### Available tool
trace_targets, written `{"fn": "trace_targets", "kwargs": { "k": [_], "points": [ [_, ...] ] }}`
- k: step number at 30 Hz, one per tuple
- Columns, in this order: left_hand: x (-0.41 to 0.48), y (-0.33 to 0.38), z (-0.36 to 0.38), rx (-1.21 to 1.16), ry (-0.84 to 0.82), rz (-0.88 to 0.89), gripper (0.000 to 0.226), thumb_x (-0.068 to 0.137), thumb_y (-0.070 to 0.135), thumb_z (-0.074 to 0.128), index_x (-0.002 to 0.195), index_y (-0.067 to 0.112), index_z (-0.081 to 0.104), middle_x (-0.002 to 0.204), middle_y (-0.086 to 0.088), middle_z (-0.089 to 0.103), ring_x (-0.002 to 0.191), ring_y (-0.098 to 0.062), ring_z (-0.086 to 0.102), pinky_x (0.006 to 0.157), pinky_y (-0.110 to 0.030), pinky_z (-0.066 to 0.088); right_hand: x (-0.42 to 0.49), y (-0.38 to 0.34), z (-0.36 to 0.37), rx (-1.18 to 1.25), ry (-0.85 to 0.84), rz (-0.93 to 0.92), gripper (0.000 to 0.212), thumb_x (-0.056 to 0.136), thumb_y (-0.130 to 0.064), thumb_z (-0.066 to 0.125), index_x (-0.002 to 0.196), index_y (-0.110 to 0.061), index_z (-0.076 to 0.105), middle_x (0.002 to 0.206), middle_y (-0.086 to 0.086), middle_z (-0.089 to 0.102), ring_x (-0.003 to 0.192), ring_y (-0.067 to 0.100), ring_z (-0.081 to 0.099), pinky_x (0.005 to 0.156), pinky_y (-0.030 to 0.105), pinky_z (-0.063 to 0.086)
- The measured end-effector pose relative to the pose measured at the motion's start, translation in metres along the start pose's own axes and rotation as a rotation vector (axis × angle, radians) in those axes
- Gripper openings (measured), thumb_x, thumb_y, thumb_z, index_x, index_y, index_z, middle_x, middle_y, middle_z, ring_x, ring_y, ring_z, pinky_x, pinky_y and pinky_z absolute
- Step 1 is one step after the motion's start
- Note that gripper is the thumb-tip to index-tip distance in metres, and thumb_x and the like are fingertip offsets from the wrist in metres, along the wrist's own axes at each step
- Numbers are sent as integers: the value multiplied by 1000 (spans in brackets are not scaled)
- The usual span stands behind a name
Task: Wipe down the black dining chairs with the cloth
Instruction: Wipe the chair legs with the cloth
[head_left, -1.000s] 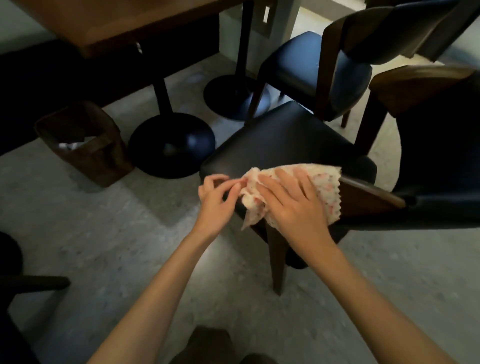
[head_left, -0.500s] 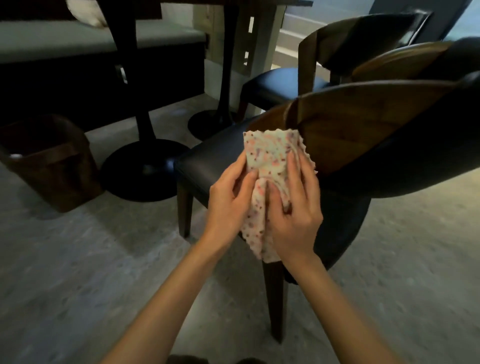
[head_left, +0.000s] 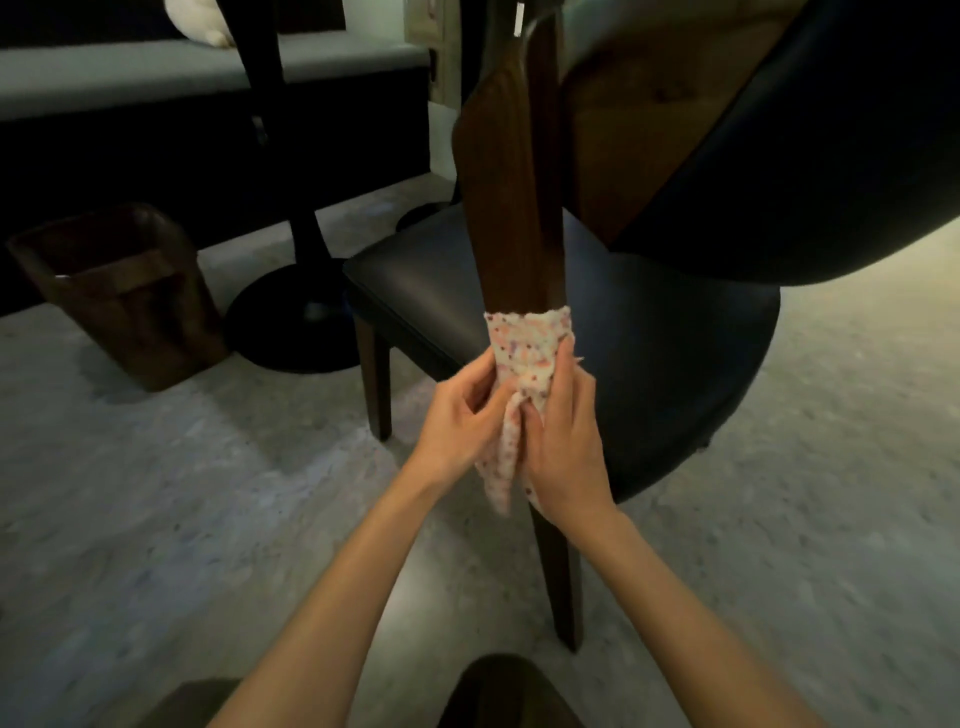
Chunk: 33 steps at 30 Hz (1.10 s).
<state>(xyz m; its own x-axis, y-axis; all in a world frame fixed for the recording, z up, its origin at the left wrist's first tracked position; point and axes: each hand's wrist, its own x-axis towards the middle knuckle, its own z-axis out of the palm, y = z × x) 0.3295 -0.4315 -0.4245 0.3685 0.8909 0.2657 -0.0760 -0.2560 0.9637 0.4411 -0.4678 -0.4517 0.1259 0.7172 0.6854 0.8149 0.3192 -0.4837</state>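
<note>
I have the speckled cloth (head_left: 527, 353) wrapped round the brown wooden upright (head_left: 511, 208) of the black dining chair (head_left: 675, 364), low on the post where it passes the seat (head_left: 426, 280). My right hand (head_left: 563, 441) curls round cloth and post from the right. My left hand (head_left: 457, 421) pinches the loose fold from the left, and the cloth's tail hangs down between my wrists.

The chair's dark curved backrest (head_left: 805, 156) looms close at the upper right and hides whatever lies behind it. The upright itself cuts across the seat and covers its middle. To the left, on the pale speckled floor (head_left: 156, 493), a dark wooden waste bin (head_left: 119, 291) stands near the round black pedestal base (head_left: 291, 327) of a table, which sits just beside the seat's left edge. Behind them runs a long bench (head_left: 156, 67) with a grey top.
</note>
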Motion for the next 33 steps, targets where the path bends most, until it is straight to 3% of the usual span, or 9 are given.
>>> {"fn": "trace_targets", "kwargs": {
  "k": [4, 7, 10, 12, 17, 22, 26, 29, 33],
  "points": [
    [-12, -8, 7, -9, 33, -22, 44, 98, 11, 51, 141, 12, 44, 133, 0, 59, 120, -5, 56, 98, -22, 48, -3, 1, -5, 35, -121, 70, 77, 98, -33, 51, 145, -46, -8, 139, 16, 34, 108, 3, 42, 86, 12, 44],
    [-12, -1, 5, 28, 60, 17, 42, 95, 8, 55, 136, 14, 49, 124, 3, 63, 114, -5, 61, 92, -19, 50, -4, -2, -16, 117, -181, 94, 73, 100, -42, 43, 146, -45, -14, 139, 12, 34, 107, 4, 45, 84, 9, 42],
    [-6, 11, 3, 34, 120, 88, 43, 94, 6, 58, 136, 6, 51, 123, -4, 65, 112, -12, 63, 93, -26, 52, 7, -15, -30, 94, -118, 2, 65, 97, -54, 29, 148, -37, -7, 135, 15, 37, 109, 17, 51, 90, 25, 48],
    [-1, 14, 1, 47, 141, 118, 45, 95, 8, 59, 139, 5, 48, 120, -8, 67, 110, -16, 65, 94, -33, 53, 16, -22, -32, 58, -48, -33, 64, 98, -46, 32, 149, -31, -3, 133, 15, 41, 109, 21, 52, 91, 30, 49],
    [-16, -13, 1, 132, 155, 29, 51, 87, 13, 69, 135, 14, 53, 105, 1, 71, 97, -9, 68, 84, -25, 54, -15, -13, -26, -106, 9, -14, 64, 98, -35, 41, 151, -17, 10, 132, 16, 46, 104, 18, 50, 89, 23, 43],
    [-48, -56, 23, 131, 238, -89, 47, 81, 10, 75, 126, 10, 62, 106, 1, 71, 96, -7, 68, 83, -25, 56, -86, 27, -17, -226, -42, -101, 48, 96, -14, 59, 139, 2, 46, 138, 23, 50, 131, 29, 48, 108, 41, 42],
    [-66, -79, 34, 164, 273, -107, 40, 79, 12, 76, 118, 8, 67, 104, 0, 72, 95, -6, 68, 82, -20, 55, -121, 48, -18, -188, -26, -172, 38, 94, -11, 59, 130, 0, 52, 136, 16, 53, 130, 22, 47, 112, 32, 37],
    [-78, -96, 40, 175, 224, -136, 38, 80, 14, 76, 117, 10, 67, 103, 3, 72, 95, -4, 68, 82, -22, 55, -139, 57, -21, -137, 2, -146, 29, 102, -17, 44, 127, -2, 50, 131, 13, 55, 125, 18, 49, 114, 22, 31],
    [-82, -115, 41, 211, 79, -185, 31, 86, 15, 70, 116, 14, 68, 105, 1, 72, 98, -8, 68, 88, -35, 56, -166, 68, -17, -98, -18, 17, 35, 94, -16, 54, 126, -4, 55, 128, 13, 60, 117, 22, 59, 102, 26, 43]
  ]
}}
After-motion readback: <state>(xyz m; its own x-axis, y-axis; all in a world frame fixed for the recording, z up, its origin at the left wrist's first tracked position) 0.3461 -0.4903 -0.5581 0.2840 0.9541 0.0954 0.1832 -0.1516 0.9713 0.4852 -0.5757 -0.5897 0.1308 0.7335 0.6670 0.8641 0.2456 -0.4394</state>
